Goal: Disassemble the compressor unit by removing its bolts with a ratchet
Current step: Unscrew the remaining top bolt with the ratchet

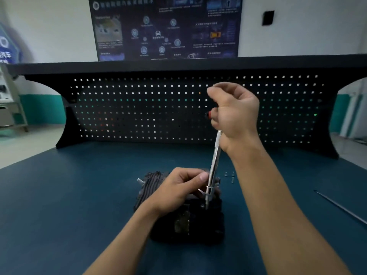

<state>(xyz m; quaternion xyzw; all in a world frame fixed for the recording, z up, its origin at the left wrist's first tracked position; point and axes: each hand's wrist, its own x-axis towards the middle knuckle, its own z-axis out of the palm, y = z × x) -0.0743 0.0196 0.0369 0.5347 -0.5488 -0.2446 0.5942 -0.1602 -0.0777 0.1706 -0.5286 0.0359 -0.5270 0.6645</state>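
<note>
A dark, ribbed compressor unit (188, 223) lies on the blue bench top in the lower middle. A long chrome ratchet tool (214, 163) stands nearly upright with its tip down on the top of the unit. My right hand (234, 114) grips the tool's red-tipped handle high above the unit. My left hand (182, 187) rests on the unit and pinches the lower shaft near the socket. The bolt under the tip is hidden.
A few small loose bolts (230, 176) lie on the bench (79, 195) just right of the unit. A thin metal rod (341, 207) lies at the right edge. A black pegboard (139, 108) stands along the back of the bench.
</note>
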